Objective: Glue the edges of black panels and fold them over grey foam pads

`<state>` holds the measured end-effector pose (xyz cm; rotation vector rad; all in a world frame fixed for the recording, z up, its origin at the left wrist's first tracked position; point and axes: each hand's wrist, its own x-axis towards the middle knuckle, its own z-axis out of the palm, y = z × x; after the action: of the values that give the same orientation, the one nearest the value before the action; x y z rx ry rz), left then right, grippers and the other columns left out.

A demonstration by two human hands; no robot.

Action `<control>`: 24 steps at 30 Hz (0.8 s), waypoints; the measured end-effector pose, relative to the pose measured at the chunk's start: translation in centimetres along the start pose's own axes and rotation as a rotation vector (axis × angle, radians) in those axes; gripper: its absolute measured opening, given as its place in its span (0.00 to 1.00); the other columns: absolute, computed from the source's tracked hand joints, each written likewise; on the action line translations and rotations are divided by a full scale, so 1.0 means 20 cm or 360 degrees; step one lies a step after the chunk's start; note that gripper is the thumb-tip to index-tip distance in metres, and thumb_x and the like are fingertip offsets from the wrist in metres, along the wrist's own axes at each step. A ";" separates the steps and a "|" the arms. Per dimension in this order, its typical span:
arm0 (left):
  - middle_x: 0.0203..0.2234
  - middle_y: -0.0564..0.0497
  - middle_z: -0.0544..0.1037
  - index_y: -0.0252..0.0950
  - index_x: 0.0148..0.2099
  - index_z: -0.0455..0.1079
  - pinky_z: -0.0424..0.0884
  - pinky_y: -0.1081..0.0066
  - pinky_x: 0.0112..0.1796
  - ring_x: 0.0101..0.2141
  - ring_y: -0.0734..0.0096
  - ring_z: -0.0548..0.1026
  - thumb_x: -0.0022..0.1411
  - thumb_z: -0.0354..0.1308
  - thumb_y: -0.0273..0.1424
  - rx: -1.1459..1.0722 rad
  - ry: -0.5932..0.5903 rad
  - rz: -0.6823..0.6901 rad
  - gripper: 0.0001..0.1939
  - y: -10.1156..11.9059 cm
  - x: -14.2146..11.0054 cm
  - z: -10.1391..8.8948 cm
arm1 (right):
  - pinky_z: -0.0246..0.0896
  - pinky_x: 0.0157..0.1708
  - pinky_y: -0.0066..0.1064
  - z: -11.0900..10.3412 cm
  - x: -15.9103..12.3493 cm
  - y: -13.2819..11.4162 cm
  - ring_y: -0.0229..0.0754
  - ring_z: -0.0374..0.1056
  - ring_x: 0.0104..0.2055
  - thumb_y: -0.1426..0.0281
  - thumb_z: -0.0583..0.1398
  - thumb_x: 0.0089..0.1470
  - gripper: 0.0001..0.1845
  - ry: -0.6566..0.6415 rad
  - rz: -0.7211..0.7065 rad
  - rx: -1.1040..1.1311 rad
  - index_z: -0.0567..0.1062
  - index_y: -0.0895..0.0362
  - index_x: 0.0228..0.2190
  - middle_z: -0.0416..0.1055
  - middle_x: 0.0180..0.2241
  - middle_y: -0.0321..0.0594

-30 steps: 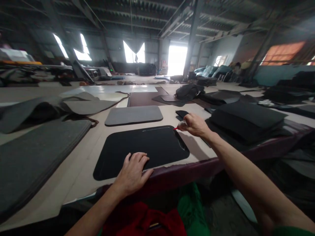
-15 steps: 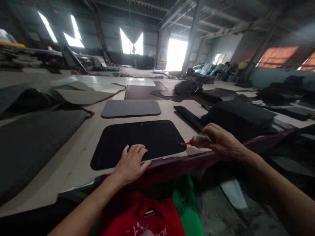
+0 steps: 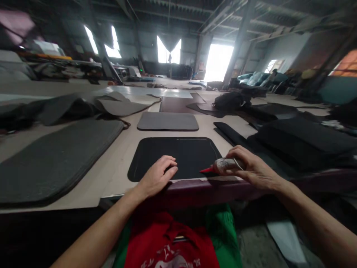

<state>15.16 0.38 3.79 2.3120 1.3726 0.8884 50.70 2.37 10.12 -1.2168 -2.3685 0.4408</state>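
Note:
A black panel with rounded corners [image 3: 192,154] lies flat near the table's front edge. A thin pale line runs along its far and right borders. My right hand [image 3: 255,169] is closed around a small squeeze bottle, probably glue [image 3: 225,164], tilted with its red nozzle pointing left, its tip at the panel's near right part. My left hand [image 3: 158,174] rests on the panel's near edge, thumb apart from the fingers, holding nothing.
Behind the panel lies a grey rounded panel [image 3: 168,121]. A stack of dark sheets [image 3: 64,160] is at the left, and folded black material [image 3: 309,137] at the right. Loose grey sheeting [image 3: 122,106] lies farther back. The table's front edge [image 3: 200,191] has a maroon covering.
My right hand has brought the bottle's nozzle from the panel's right edge leftward along its near side. My left hand stays at the near edge. The view has turned left.

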 end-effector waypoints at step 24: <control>0.42 0.47 0.79 0.36 0.53 0.71 0.72 0.61 0.49 0.45 0.64 0.76 0.64 0.46 0.23 0.0236 0.0429 -0.0471 0.18 -0.44 -0.45 -0.27 | 0.58 0.39 0.32 0.56 0.75 -0.57 0.43 0.65 0.41 0.70 0.70 0.50 0.19 -0.0194 -0.0770 0.0180 0.69 0.54 0.40 0.66 0.41 0.37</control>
<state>2.57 -3.35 -0.03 2.0664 1.8917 1.0602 29.34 7.45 9.48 -0.5491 -2.5889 0.4865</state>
